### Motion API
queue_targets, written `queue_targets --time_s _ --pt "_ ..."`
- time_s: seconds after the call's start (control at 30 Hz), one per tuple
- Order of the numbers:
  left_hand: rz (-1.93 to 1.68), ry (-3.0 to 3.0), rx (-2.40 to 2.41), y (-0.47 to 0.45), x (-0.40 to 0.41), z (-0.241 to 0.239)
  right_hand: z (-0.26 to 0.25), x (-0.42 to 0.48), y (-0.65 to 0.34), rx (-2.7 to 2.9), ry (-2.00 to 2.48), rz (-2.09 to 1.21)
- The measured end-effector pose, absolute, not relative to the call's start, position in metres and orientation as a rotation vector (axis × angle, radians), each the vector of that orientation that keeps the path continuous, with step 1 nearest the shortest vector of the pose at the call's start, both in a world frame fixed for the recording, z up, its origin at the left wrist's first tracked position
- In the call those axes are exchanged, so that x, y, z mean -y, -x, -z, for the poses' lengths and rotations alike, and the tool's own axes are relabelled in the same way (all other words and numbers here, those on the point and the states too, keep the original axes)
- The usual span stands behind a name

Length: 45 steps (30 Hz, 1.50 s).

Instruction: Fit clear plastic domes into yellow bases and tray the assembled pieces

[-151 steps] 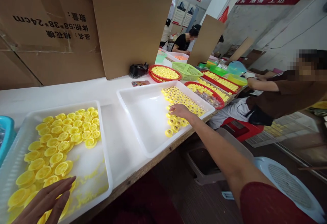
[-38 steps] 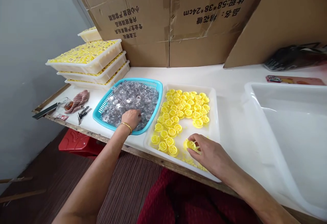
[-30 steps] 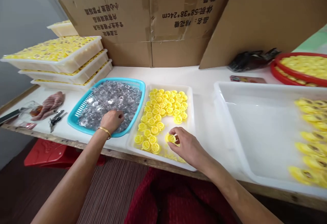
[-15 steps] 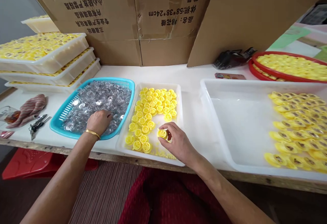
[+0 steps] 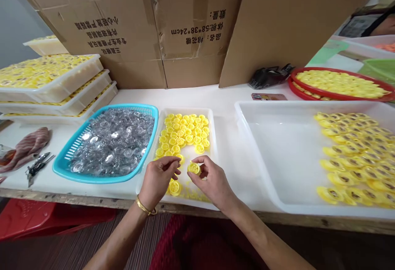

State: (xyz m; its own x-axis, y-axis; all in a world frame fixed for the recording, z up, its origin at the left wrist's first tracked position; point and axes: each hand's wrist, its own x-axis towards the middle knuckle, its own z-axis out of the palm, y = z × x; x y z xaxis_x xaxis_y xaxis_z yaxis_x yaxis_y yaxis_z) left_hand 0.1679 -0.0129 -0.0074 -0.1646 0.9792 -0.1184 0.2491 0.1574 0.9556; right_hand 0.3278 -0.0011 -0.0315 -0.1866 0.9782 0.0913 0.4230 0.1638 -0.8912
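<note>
Right hand [image 5: 214,181] fingers clamped on yellow cup [image 5: 194,168] over tray [image 5: 190,151]; off-centre pinch could tip it; left hand [image 5: 157,179] also over tray, fingers' grip unclear
</note>
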Motion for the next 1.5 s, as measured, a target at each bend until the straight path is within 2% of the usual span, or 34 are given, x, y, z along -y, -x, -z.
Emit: queue_targets --time_s 0.4,0.83,1.0,1.3,1.5 --pt "-1.046 -1.576 -1.475 -0.187 0.028 0.021 0.037 0.001 -0.331 1.601 1.25 -1.073" --pt "-1.103 -1.156 -1.447 -0.191 0.025 0.027 0.038 0.002 -0.332 1.618 1.245 -1.053" --pt "-1.125 -1.188 -1.515 -0.189 0.023 0.027 0.037 0.003 -0.332 1.667 1.216 -1.041" --pt "-1.197 -1.411 -1.5 -0.19 0.022 0.025 0.044 0.0 -0.333 1.531 1.185 -1.268" --pt "-1.166 -1.406 -1.433 -0.193 0.021 0.023 0.041 -0.001 -0.335 1.472 1.22 -1.295"
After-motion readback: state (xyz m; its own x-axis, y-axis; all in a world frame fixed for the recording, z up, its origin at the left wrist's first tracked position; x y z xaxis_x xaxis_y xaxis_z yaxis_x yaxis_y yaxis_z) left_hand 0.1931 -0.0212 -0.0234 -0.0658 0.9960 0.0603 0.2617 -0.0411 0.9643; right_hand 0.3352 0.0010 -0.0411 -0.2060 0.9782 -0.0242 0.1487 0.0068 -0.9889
